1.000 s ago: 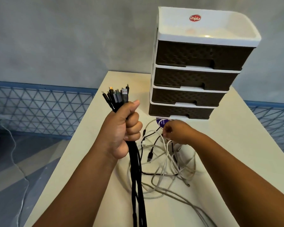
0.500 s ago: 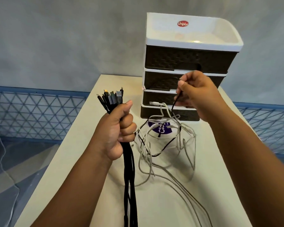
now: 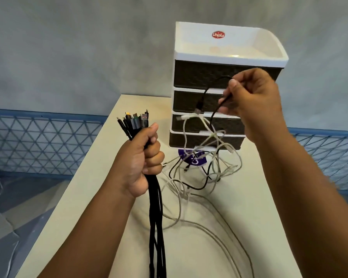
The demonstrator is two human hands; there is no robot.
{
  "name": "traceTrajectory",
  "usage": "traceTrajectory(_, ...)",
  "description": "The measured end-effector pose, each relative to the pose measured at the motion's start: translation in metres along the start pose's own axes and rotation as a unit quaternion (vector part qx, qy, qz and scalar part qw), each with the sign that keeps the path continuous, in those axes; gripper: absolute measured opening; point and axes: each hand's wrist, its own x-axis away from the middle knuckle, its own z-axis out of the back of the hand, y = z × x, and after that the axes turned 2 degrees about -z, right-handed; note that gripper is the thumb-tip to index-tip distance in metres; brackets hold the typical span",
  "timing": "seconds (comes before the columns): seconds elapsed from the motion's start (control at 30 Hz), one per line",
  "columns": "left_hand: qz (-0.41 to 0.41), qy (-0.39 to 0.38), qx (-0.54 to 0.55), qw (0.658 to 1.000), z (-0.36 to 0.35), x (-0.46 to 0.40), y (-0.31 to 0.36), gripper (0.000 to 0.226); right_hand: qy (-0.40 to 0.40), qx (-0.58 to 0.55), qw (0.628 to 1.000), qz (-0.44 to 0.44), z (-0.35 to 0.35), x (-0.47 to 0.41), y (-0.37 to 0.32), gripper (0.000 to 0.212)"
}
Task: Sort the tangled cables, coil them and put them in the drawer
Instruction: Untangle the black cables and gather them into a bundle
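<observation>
My left hand point(image 3: 143, 163) grips a bundle of black cables point(image 3: 157, 221) upright, its plugs sticking out above my fist and the cords hanging down past the table edge. My right hand point(image 3: 251, 99) pinches a thin black cable point(image 3: 204, 97) raised in front of the drawer unit, its plug dangling to the left. White cables point(image 3: 215, 155) caught on it are lifted with it, and the rest of the tangle lies on the table point(image 3: 249, 197) below. The drawer unit point(image 3: 191, 77) has several dark drawers, all closed.
A purple round label point(image 3: 193, 159) lies on the table under the tangle, in front of the bottom drawer. Loose white cable runs across the table toward its near right edge. A blue mesh fence point(image 3: 44, 145) and grey wall stand behind.
My right hand rose from the tangle on the table to drawer height, pulling a black cable up and dragging white cables with it. My left hand held its bundle steady.
</observation>
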Motion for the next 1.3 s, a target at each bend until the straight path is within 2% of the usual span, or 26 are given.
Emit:
traceTrajectory(0.03, -0.001, 0.001, -0.002, 1.0, 0.0, 0.0, 0.0, 0.026, 0.005, -0.008, 1.0, -0.003, -0.001, 0.001, 0.0, 0.005)
traceTrajectory(0.13, -0.009, 0.005, -0.004, 1.0, -0.003, 0.001, -0.001, 0.021, -0.052, 0.045, 0.997, -0.044, -0.009, 0.012, 0.007, 0.007)
traceTrajectory(0.2, -0.012, 0.011, -0.009, 1.0, -0.005, 0.002, -0.003, 0.021, -0.052, 0.015, 0.997, -0.063, -0.015, 0.023, 0.012, 0.006)
traceTrajectory(0.27, -0.009, 0.017, -0.02, 1.0, -0.01, 0.002, -0.006, 0.028, -0.044, -0.03, 0.997, -0.064, -0.023, 0.04, 0.014, 0.006)
traceTrajectory(0.37, -0.007, 0.032, -0.028, 0.999, -0.016, 0.0, -0.012, 0.04, -0.098, -0.056, 0.993, -0.035, -0.038, 0.07, 0.02, 0.003)
traceTrajectory(0.53, -0.035, 0.089, -0.029, 0.995, -0.012, -0.003, -0.021, 0.033, -0.212, 0.084, 0.972, 0.052, -0.047, 0.108, 0.051, 0.011)
traceTrajectory(0.63, -0.033, 0.058, 0.033, 0.997, -0.009, -0.001, -0.019, 0.032, -0.214, 0.2, 0.954, 0.06, -0.038, 0.104, 0.082, 0.013)
traceTrajectory(0.7, -0.039, 0.035, 0.046, 0.998, -0.009, 0.001, -0.017, 0.032, -0.209, 0.282, 0.933, 0.082, -0.032, 0.097, 0.103, 0.006)
traceTrajectory(0.77, -0.052, 0.018, 0.046, 0.997, -0.011, 0.003, -0.018, 0.032, -0.196, 0.297, 0.931, 0.08, -0.029, 0.094, 0.118, 0.007)
traceTrajectory(0.93, -0.077, -0.046, 0.067, 0.994, -0.017, 0.011, -0.015, 0.033, -0.185, 0.251, 0.95, -0.007, -0.021, 0.08, 0.14, 0.018)
traceTrajectory(1.03, -0.097, -0.063, 0.083, 0.99, -0.016, 0.013, -0.008, 0.036, -0.177, 0.078, 0.972, -0.132, -0.012, 0.069, 0.144, 0.011)
traceTrajectory(1.07, -0.104, -0.062, 0.092, 0.988, -0.015, 0.013, -0.005, 0.037, -0.165, 0.024, 0.975, -0.149, -0.008, 0.066, 0.143, 0.01)
traceTrajectory(1.13, -0.118, -0.06, 0.108, 0.985, -0.01, 0.013, 0.001, 0.038, -0.13, 0.004, 0.982, -0.135, 0.001, 0.062, 0.139, 0.009)
traceTrajectory(1.17, -0.125, -0.06, 0.115, 0.984, -0.008, 0.013, 0.004, 0.038, -0.114, 0.029, 0.986, -0.119, 0.006, 0.059, 0.14, 0.008)
traceTrajectory(1.23, -0.133, -0.06, 0.127, 0.981, -0.004, 0.012, 0.007, 0.037, -0.109, 0.155, 0.979, -0.075, 0.012, 0.053, 0.144, 0.011)
traceTrajectory(1.3, -0.132, -0.055, 0.125, 0.982, -0.003, 0.011, 0.007, 0.037, -0.14, 0.298, 0.944, -0.032, 0.014, 0.049, 0.147, 0.014)
